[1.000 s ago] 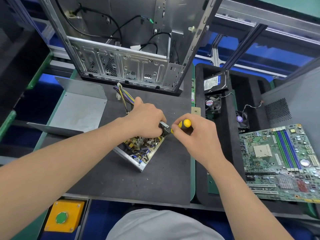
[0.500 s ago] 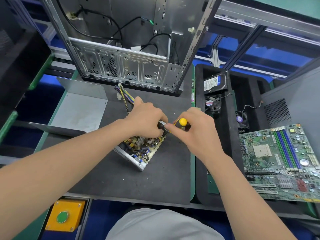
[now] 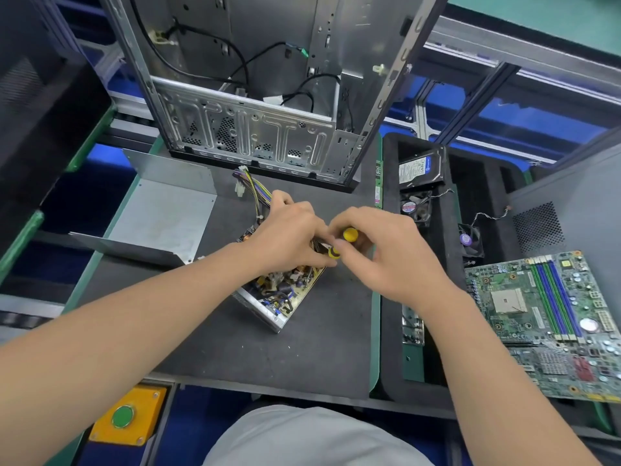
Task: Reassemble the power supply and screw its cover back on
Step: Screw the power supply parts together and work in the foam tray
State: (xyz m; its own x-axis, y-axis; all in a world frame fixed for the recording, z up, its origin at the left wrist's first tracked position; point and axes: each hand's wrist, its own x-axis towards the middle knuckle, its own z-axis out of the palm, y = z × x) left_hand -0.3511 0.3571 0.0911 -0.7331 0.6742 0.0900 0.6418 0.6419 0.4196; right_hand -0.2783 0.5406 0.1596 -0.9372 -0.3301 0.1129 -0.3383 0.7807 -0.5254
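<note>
Head view recorded a dark-matted surface (image 3: 302, 358) with an open computer case (image 3: 255, 136) standing at 12 o'clock, its metal frame and loose black leads exposed. A green motherboard (image 3: 551, 317) lay at 3 o'clock, beyond a black foam tray (image 3: 389, 331). The power supply's cover (image 3: 164, 220), a bent sheet of bare metal, lay at 9 o'clock, apart from the unit and not fitted.

The power supply (image 3: 279, 297) sat at the centre of the surface, turned corner-on to the person, its top open and its circuit board and components visible. Its cable bundle (image 3: 255, 190) ran out toward 12 o'clock.

The left hand (image 3: 289, 237) lay over the far part of the unit, its grip clamped on the unit's 1 o'clock corner with the fingers curled downward. The right hand (image 3: 393, 257) was just beside it at 2 o'clock, its grip clamped on a screwdriver (image 3: 350, 234) by the yellow handle; the tip was hidden between the two hands.

An orange button box (image 3: 127, 418) sat at 7 o'clock below the surface edge. In the tray, a hard drive (image 3: 418, 171) and a small fan (image 3: 415, 208) lay at 1 o'clock.
</note>
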